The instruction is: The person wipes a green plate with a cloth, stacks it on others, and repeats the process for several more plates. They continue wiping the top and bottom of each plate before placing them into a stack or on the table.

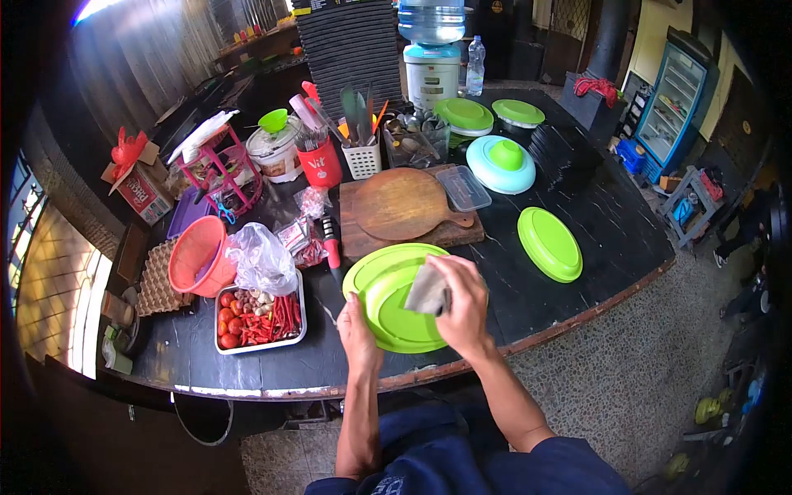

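My left hand [359,334] grips the left rim of a lime-green oval plate [384,318], thumb along its edge. The plate is tilted up above the table's front edge. My right hand [464,309] is closed on a folded greyish-brown cloth [425,289], which lies against the plate's face at its right side. Part of the cloth is hidden by my fingers. Another lime-green oval plate [550,244] rests on the black table to the right. Beyond the held plate lies a round wooden board [400,202] on a rectangular wooden board [363,239].
A tray [262,347] of tomatoes, chillies and garlic stands left, beside a white plastic bag [262,260] and an orange basket [202,256]. Utensil holders [361,161], a clear plastic lid [464,188] and green-lidded containers [464,115] stand farther back. The table [610,272] has a curved front edge.
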